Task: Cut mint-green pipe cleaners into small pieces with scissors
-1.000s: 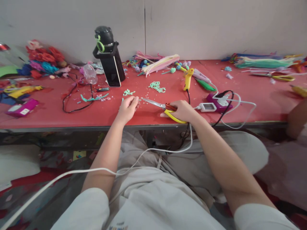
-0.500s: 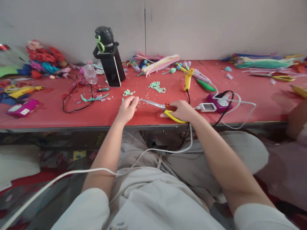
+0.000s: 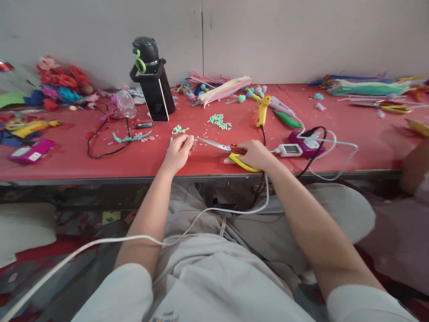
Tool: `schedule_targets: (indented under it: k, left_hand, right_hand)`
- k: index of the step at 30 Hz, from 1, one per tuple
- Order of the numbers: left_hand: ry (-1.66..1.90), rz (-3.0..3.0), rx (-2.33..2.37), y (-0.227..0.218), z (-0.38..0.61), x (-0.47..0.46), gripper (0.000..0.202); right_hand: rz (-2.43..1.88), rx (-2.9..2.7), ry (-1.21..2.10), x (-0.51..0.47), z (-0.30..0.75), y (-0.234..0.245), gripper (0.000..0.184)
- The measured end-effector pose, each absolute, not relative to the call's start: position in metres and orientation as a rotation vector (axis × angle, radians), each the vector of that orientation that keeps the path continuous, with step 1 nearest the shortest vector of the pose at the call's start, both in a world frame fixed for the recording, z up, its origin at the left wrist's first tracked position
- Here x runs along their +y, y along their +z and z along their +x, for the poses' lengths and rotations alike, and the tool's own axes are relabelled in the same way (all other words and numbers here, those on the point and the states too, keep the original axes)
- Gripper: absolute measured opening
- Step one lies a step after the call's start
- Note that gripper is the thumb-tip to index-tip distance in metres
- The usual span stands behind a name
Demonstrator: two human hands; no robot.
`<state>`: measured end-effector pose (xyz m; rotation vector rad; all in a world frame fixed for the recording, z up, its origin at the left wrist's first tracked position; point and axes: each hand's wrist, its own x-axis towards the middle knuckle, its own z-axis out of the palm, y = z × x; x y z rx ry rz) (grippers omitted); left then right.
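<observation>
My right hand [image 3: 255,154] is closed round the yellow and red handles of a pair of scissors [image 3: 224,148], whose blades point left along the red table [image 3: 208,163]. My left hand [image 3: 179,150] rests at the blade tips with fingers pinched together on something small and pale green that I cannot make out. Little heaps of mint green cut pieces [image 3: 219,120] lie just beyond the blades.
A black bottle [image 3: 147,58] and a dark phone [image 3: 157,100] stand at the back left. A yellow glue gun [image 3: 262,111], a purple power strip [image 3: 306,142] with white cables, pipe cleaners [image 3: 224,89] and red flowers [image 3: 62,80] lie around. Another person's arm [image 3: 414,165] is at the right edge.
The scissors' tips shifted very slightly at my left fingertips. Both hands stay where they were.
</observation>
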<state>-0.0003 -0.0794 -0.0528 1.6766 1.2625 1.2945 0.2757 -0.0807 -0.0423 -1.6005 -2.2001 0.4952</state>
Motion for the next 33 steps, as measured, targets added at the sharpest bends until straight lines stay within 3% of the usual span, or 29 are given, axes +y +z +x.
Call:
schedule_targets:
  k: [33]
  left_hand:
    - [1.316, 1.632, 1.26, -0.056, -0.001, -0.078, 0.043]
  right_hand:
    - [-1.55, -2.216, 0.529, -0.082, 0.278, -0.043, 0.076]
